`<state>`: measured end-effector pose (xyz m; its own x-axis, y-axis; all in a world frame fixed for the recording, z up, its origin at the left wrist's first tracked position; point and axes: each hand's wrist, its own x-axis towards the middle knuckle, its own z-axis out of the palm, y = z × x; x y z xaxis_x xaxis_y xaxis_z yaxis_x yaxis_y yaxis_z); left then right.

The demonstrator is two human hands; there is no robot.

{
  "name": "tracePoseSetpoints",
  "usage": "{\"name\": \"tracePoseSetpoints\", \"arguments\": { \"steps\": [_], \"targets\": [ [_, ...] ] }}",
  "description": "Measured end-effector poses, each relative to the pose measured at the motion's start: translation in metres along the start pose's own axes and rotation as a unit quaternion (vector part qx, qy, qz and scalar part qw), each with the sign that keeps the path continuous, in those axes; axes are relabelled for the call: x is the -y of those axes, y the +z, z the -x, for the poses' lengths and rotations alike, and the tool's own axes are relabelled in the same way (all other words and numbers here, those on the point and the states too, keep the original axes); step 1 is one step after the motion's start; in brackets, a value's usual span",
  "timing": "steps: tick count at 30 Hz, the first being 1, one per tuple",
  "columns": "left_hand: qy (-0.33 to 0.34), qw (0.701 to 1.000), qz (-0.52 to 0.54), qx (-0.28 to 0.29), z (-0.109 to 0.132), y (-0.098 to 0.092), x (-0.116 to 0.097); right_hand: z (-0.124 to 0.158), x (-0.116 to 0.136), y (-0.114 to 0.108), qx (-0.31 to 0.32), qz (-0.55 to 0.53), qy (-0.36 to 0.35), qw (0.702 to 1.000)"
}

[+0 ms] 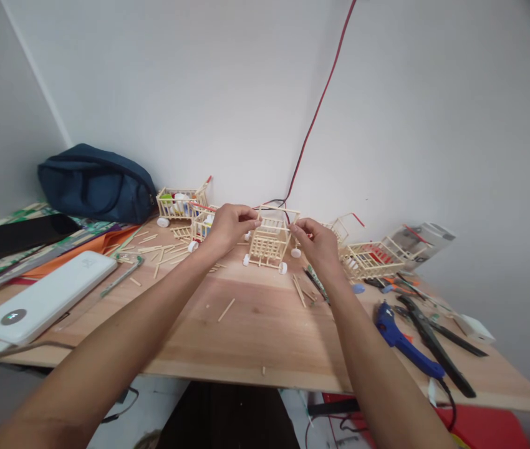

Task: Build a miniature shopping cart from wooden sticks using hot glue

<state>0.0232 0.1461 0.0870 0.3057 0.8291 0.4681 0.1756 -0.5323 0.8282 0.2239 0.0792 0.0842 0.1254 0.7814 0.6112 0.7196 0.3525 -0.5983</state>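
A small wooden-stick cart (268, 244) with white wheels stands upright near the back middle of the table. My left hand (233, 226) is closed, thumb and fingertips pinched at the cart's upper left edge. On the other side, my right hand (315, 242) pinches the cart's upper right edge, its fingers closed. Both hands partly cover other stick carts behind them. Loose sticks (166, 254) lie left of the cart, and a few more (299, 290) lie beside my right wrist.
Left are a blue bag (99, 184), a white power bank (47, 296) and a cart with coloured items (181, 204). Right are another cart (372, 259), a blue glue gun (405, 343) and a black tool (438, 346). The wooden table's (246, 343) front edge is close.
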Motion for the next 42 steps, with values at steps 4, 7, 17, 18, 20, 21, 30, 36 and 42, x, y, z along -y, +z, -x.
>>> {"name": "tracePoseSetpoints", "arguments": {
  "steps": [4,7,17,18,20,21,30,36,42],
  "targets": [
    [0.000,1.000,0.000,-0.018,0.003,0.001,0.002,0.001,0.000,0.003,0.010,0.005,0.001,1.000],
    [-0.003,1.000,0.009,-0.014,0.006,0.001,0.002,0.004,0.003,0.004,0.002,0.012,0.005,1.000],
    [-0.028,0.999,0.045,0.003,0.012,0.001,0.001,0.013,0.004,0.008,-0.036,0.026,0.012,0.999],
    [-0.030,0.998,0.053,0.006,0.012,0.001,0.002,0.013,0.004,0.009,-0.037,0.021,0.017,0.999],
    [-0.032,0.997,0.068,0.012,0.013,0.001,0.003,0.014,0.003,0.009,-0.039,0.014,0.027,0.999],
    [-0.032,0.997,0.073,0.015,0.014,0.001,0.003,0.014,0.003,0.008,-0.039,0.011,0.031,0.999],
    [-0.030,0.995,0.091,0.032,0.019,0.000,0.009,0.011,0.005,0.005,-0.024,0.009,0.010,1.000],
    [-0.046,0.988,0.145,0.029,0.020,0.002,0.011,0.011,0.004,0.006,-0.020,0.017,-0.003,1.000],
    [-0.068,0.990,0.122,0.002,0.022,0.004,0.007,0.012,0.005,0.006,-0.020,0.017,-0.003,1.000]
  ]
}}
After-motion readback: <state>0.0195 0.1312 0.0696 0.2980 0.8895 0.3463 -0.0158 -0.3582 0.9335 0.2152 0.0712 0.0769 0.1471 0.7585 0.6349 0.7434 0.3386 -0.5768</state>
